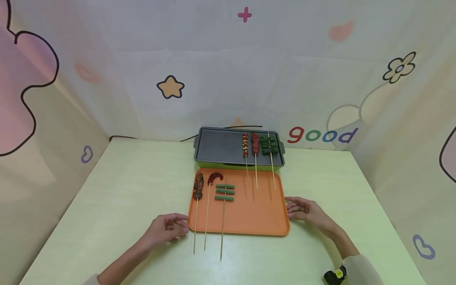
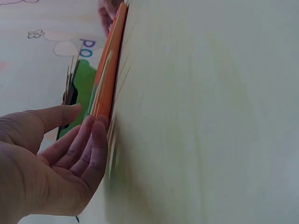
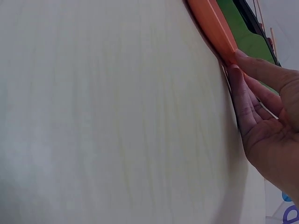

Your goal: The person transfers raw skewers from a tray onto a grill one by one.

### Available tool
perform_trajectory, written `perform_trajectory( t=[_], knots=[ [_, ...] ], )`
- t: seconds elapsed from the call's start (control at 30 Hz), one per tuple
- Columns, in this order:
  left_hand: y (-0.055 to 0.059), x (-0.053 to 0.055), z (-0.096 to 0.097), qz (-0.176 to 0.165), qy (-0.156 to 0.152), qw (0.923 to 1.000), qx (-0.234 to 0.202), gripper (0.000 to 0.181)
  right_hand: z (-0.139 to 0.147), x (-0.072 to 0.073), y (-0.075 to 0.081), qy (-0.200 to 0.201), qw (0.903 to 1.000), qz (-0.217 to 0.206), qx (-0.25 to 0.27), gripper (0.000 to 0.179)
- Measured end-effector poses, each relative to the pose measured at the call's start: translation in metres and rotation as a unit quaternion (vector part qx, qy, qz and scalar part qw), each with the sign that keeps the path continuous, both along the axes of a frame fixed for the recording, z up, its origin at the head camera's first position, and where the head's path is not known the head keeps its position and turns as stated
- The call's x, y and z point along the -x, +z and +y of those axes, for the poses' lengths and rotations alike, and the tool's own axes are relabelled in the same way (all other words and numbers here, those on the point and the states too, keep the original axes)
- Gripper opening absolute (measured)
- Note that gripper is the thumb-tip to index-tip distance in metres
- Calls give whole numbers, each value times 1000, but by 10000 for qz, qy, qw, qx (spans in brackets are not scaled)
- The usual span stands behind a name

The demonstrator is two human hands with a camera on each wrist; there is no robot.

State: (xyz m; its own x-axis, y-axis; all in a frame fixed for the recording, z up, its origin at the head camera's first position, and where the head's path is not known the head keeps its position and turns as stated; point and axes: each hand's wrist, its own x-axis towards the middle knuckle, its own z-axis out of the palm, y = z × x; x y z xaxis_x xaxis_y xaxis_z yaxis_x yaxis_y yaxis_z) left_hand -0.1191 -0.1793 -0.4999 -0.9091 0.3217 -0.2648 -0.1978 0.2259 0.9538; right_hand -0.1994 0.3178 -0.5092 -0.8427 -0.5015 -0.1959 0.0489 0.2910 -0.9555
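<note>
An orange tray (image 1: pixel 253 215) lies in front of me in the head view. My left hand (image 1: pixel 167 228) is at its left side, fingertips right at the rim; the left wrist view shows the thumb apart from the rim. At the opposite side, my right hand (image 1: pixel 309 210) pinches the tray edge between thumb and fingers, as in the right wrist view (image 3: pixel 266 93). On the tray's left half rest a brown mushroom-like skewer (image 1: pixel 198 188), a dark red curled skewer (image 1: pixel 215 178) and a skewer of green bean-like pieces (image 1: pixel 225 192), their sticks crossing the near rim.
Behind the tray stands a green-sided grill with a dark plate (image 1: pixel 221 146). Red-and-yellow (image 1: pixel 245 145), red meat (image 1: pixel 255 144) and green leafy skewers (image 1: pixel 269 145) lie on its right part, sticks reaching over the tray. Curtains enclose the pale table (image 1: pixel 124 190). A cable runs behind the grill.
</note>
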Motion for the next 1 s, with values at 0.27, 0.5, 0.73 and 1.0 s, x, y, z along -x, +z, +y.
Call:
perform_trajectory(
  t=[0.27, 0.5, 0.73, 1.0],
  knots=[
    [-2, -22, 13, -648, -31, 9966, -507, 48, 0, -2, -2, -55, 10000, 32, 33, 64],
    [-6, -29, 19, -1091, 36, 9913, -736, 49, 0, -4, -3, -57, 9998, 139, 108, 63],
    [-12, -27, 23, -1313, -16, 9860, -1029, 56, 0, -4, -3, -44, 9996, 208, 172, 62],
    [-10, -29, 26, -1365, 123, 9850, -1051, 54, 0, -5, -4, -33, 9996, 235, 180, 61]
  ],
)
